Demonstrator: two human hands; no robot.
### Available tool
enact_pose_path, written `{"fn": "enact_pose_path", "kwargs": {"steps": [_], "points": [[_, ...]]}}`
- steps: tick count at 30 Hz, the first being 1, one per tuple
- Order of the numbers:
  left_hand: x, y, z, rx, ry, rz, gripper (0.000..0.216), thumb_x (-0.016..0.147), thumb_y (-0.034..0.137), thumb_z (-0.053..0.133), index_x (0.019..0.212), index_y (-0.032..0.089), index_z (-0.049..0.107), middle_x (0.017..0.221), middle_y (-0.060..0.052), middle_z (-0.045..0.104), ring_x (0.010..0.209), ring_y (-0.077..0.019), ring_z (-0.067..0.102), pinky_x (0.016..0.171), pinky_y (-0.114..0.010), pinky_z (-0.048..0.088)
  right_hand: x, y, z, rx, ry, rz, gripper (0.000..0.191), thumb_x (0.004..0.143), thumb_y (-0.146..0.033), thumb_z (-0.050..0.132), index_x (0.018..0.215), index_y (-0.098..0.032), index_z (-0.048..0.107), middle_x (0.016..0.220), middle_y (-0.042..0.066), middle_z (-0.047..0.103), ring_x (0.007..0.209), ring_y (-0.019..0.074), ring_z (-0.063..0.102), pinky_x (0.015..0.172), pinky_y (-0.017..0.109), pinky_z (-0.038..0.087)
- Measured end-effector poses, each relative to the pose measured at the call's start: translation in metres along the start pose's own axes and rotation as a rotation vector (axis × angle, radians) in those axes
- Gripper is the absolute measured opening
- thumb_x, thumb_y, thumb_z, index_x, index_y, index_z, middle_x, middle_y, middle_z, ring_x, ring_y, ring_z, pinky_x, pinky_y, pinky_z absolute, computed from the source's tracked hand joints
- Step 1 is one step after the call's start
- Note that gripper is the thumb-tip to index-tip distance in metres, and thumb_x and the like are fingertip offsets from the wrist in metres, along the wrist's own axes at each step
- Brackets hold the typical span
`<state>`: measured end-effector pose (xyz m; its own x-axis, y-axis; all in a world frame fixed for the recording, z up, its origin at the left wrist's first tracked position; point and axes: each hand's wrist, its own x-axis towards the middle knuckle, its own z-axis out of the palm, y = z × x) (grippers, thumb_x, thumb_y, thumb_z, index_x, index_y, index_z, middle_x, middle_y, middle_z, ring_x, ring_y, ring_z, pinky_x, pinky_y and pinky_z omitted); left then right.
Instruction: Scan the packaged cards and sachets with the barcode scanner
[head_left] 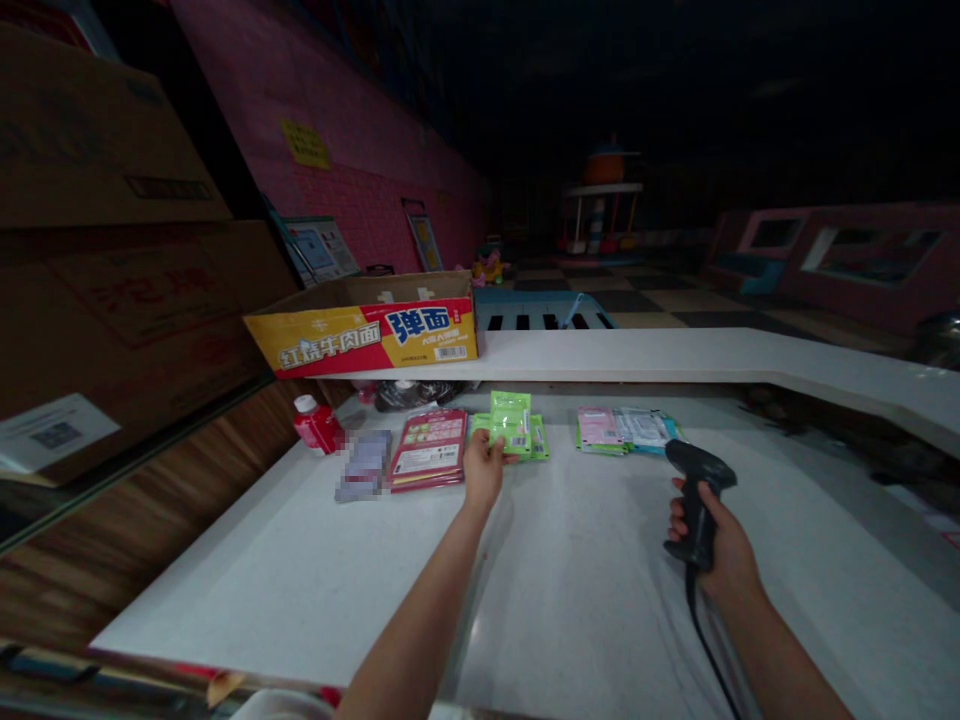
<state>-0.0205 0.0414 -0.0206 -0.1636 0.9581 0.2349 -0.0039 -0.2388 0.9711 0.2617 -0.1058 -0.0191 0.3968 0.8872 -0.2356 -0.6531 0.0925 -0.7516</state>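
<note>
My left hand (pixel 482 468) reaches across the white counter (pixel 570 580) and pinches a small green packet (pixel 511 420), lifted just above a low stack of similar green packets (pixel 537 440). My right hand (pixel 716 545) is wrapped around the grip of a black barcode scanner (pixel 696 490), its head pointing toward the far left and its cable running down toward me. A red packet stack (pixel 430 450) lies left of the green ones. A pink and pale blue packet stack (pixel 622 430) lies to their right.
A yellow and red cardboard box (pixel 375 335) sits on the raised white ledge (pixel 675 355). A red bottle (pixel 316 424) and a blurred stack of cards (pixel 365 465) lie at the counter's left. Brown cartons (pixel 112 250) stand on the left.
</note>
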Motion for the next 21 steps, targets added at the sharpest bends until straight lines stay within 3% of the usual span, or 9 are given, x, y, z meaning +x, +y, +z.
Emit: {"fn": "enact_pose_path", "kwargs": {"steps": [5, 13, 21], "points": [[-0.022, -0.025, 0.01, 0.129, 0.049, 0.061, 0.022, 0.088, 0.041, 0.052, 0.091, 0.021, 0.042, 0.077, 0.001, 0.06, 0.057, -0.0119, 0.062, 0.05, -0.022, 0.05, -0.008, -0.001, 0.008, -0.125, -0.13, 0.05, 0.042, 0.069, -0.046, 0.08, 0.098, -0.019, 0.066, 0.056, -0.004, 0.058, 0.038, 0.0093, 0.047, 0.035, 0.02, 0.04], [-0.024, -0.028, 0.009, 0.228, 0.084, 0.031, 0.016, 0.088, 0.036, 0.051, 0.089, 0.022, 0.043, 0.068, 0.003, 0.056, 0.053, -0.011, 0.058, 0.05, -0.021, 0.045, -0.027, 0.006, 0.014, -0.343, -0.454, 0.155, 0.041, 0.077, -0.046, 0.075, 0.104, -0.017, 0.066, 0.06, -0.001, 0.059, 0.032, 0.0084, 0.044, 0.031, 0.021, 0.038], [-0.027, -0.021, 0.009, 0.322, 0.075, 0.035, 0.008, 0.088, 0.028, 0.048, 0.09, 0.021, 0.043, 0.071, 0.0, 0.061, 0.057, -0.0158, 0.064, 0.055, -0.025, 0.046, -0.034, 0.006, 0.013, -0.29, -0.498, 0.163, 0.034, 0.079, -0.042, 0.073, 0.101, -0.018, 0.064, 0.059, -0.001, 0.059, 0.031, 0.0084, 0.044, 0.03, 0.021, 0.038]]}}
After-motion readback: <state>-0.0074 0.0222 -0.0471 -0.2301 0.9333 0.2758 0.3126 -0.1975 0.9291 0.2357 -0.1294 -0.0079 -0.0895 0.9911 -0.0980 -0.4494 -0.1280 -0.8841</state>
